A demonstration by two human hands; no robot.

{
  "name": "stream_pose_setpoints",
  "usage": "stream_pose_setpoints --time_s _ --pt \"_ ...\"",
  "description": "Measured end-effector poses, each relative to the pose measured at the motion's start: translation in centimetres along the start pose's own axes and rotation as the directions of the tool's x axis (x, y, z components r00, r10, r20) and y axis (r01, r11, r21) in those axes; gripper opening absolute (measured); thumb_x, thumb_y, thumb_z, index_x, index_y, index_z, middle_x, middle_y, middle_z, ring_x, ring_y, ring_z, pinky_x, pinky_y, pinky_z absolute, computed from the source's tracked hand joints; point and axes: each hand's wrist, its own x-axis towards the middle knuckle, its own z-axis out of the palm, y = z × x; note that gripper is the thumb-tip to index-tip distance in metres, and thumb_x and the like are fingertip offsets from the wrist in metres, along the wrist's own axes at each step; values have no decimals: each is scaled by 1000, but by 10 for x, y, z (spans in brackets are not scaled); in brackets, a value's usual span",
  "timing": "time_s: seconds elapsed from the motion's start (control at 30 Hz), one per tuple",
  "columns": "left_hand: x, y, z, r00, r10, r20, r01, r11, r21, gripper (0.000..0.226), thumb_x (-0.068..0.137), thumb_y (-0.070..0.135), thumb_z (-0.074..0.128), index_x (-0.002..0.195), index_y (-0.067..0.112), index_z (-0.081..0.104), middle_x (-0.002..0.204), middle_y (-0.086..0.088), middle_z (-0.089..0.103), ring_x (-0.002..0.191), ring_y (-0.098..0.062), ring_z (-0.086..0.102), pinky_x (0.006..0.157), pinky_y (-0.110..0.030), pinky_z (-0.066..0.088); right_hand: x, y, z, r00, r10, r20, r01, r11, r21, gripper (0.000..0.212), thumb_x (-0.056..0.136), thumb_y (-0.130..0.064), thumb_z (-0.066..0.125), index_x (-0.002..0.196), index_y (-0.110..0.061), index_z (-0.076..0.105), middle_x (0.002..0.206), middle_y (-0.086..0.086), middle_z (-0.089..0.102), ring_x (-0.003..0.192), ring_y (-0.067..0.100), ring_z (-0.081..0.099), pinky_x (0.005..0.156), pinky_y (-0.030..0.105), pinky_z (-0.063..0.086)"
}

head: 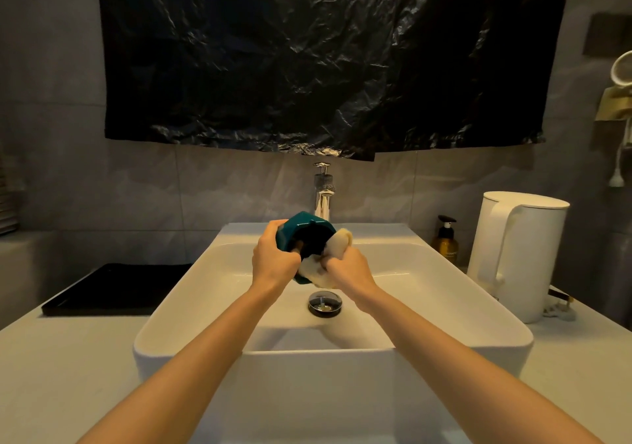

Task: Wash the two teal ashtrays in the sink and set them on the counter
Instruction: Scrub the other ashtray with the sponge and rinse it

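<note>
You are holding one teal ashtray [305, 229] up over the middle of the white sink [164, 337], above the chrome drain plug [325, 302] and in front of the chrome tap [323, 197]. Your left hand [275, 260] is gripping it from the left side, with the fingers [272, 228] curling over its outer wall and the thumb hooking onto the near rim. The ashtray is tilting, so its dark hollow is facing you and your other hand.

Your right hand [346, 268] is pinching a pale cloth [342, 238], its fingers [330, 263] bunching the fabric and pressing it against the ashtray's right edge and hollow. Part of the cloth is sticking up beside the rim, and part is hanging beneath it.

A black tray [119, 289] is lying on the bench [68, 375] just left of the sink. On the right, a white kettle [533, 255] is standing with an amber pump bottle [445, 241] behind it. A crinkled black plastic sheet [325, 60] is hanging on the wall above the tap.
</note>
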Motion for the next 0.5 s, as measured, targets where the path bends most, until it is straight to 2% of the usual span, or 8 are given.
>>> stream_pose_setpoints --time_s 0.1,0.2,0.27,0.37,0.47,0.5 --pt "1 1 -3 1000 -17 -16 16 997 -74 47 83 -5 61 124 16 49 114 -1 56 106 -16 50 90 -30 47 -2 -5 -1 996 -33 83 25 995 94 40 89 -4 54 127 -11 47 113 13 56 107 24 56 94 43 51" --pt "4 1 -10 998 -44 41 51 984 -172 39 86 -3 60 120 16 52 112 -3 58 105 -18 52 85 -27 46 -5 -9 -6 974 -112 197 61 967 248 45 85 -1 64 126 -11 49 112 14 60 107 24 59 80 34 56" --pt "6 0 -13 995 -65 71 79 971 -226 36 87 -2 59 116 18 54 111 -4 59 105 -20 54 82 -27 46 -7 -10 -11 961 -162 226 89 950 299 45 83 -7 70 124 -12 51 110 11 64 105 24 62 75 31 57" --pt "9 -1 -15 991 -128 29 131 953 -274 34 87 -2 60 113 18 54 110 -3 60 105 -21 54 82 -28 48 -9 -14 -15 936 -165 310 30 917 399 32 88 -25 67 117 -24 55 109 3 66 107 20 63 83 34 56" --pt "7 0 -16 995 -100 -19 92 968 -232 37 86 -4 60 113 19 53 105 1 57 99 -16 52 77 -22 45 -8 -14 -17 942 -149 300 49 947 318 26 90 -37 61 114 -30 52 108 -2 63 102 12 60 83 24 52" --pt "6 0 -16 997 -67 -27 61 981 -186 40 84 -7 60 114 19 53 105 2 56 99 -16 52 79 -22 45 -8 -13 -17 954 -143 263 70 961 266 31 89 -39 63 115 -28 52 109 0 62 100 11 59 80 21 50"
